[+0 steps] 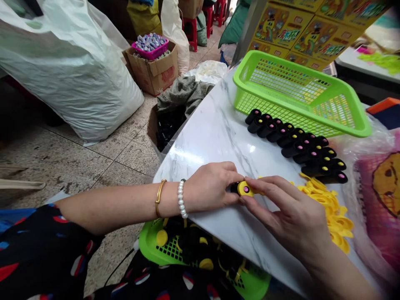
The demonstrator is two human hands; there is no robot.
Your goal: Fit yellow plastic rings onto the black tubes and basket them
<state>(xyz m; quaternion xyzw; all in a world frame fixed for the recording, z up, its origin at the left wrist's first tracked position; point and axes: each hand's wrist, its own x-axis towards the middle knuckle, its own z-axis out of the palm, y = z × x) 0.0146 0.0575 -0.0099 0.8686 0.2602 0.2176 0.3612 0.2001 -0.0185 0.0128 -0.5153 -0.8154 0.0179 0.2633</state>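
- Left hand (210,186) is pinching a black tube (235,188) between its fingertips.
- Right hand (292,214), fingers together, is pressing a yellow ring (244,189) onto the tube's end.
- Loose yellow rings (331,210) are lying just behind the right fingers.

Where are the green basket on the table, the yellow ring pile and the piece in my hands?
green basket (362,127), head view, near rim corner.
yellow ring pile (336,214), head view, its middle.
held piece (242,189), head view, yellow end.
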